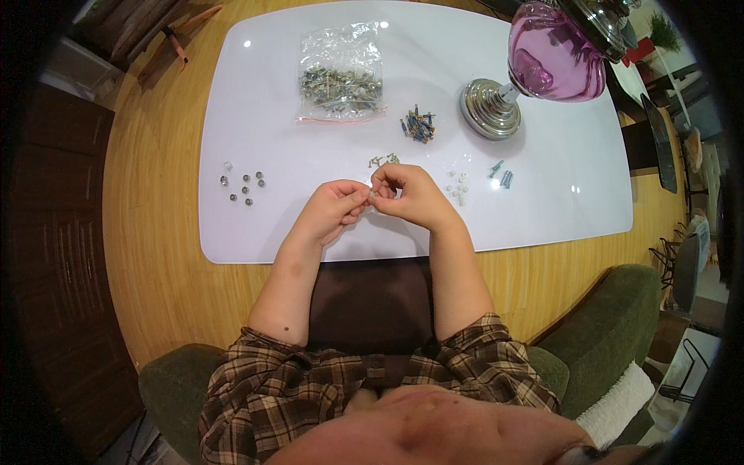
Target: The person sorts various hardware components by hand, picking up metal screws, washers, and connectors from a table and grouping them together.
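Observation:
My left hand [340, 206] and my right hand [407, 195] meet above the table's near half, their fingertips pinching a tiny pale piece [371, 196] between them; its kind is too small to tell. Just beyond my fingers lies a small group of short screws [383, 159]. Farther off is a pile of blue and brass-coloured fasteners [418, 125]. To the right sit small white plastic pieces [459, 187] and several silver screws [504, 175]. Several round metal pieces [246, 190] are spread at the left, with a clear piece [228, 166] near them.
A clear zip bag [341, 87] of mixed hardware lies on the white table [261, 232] at the back. A chrome-footed stand [491, 110] with a pink glass bowl [555, 58] rises at the back right. Green chair arms [604, 314] flank me.

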`<state>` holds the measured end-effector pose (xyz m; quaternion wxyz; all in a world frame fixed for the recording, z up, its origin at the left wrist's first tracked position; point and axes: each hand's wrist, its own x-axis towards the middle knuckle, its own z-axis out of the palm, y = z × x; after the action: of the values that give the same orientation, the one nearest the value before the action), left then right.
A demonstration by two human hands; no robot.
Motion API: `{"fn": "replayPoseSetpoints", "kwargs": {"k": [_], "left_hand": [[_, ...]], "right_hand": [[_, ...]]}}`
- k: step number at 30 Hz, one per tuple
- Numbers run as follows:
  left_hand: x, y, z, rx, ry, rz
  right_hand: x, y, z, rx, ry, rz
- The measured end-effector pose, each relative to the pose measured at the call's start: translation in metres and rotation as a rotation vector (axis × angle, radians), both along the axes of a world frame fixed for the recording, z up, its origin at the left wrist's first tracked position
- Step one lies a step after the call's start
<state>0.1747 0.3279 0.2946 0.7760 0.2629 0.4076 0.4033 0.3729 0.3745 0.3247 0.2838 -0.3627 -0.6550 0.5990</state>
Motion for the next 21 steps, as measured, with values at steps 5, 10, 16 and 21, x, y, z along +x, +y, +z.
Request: {"fn": "replayPoseSetpoints", "kwargs": {"k": [5, 10, 16, 21], "left_hand": [[0.000, -0.001, 0.006, 0.003, -0.011, -0.020], [-0.006, -0.001, 0.002, -0.017, -0.041, -0.043], [-0.009, -0.001, 0.013, -0.038, 0.152, 0.042], [-0.036, 0.004, 0.008, 0.158, 0.168, 0.342]], "right_hand": [[0.000, -0.001, 0.000, -0.085, 0.057, 0.021], [-0.005, 0.000, -0.004, -0.059, 0.030, 0.033], [0.002, 0.000, -0.002, -0.134, 0.077, -0.051], [0.045, 0.016, -0.023, 0.083, -0.094, -0.275]]}}
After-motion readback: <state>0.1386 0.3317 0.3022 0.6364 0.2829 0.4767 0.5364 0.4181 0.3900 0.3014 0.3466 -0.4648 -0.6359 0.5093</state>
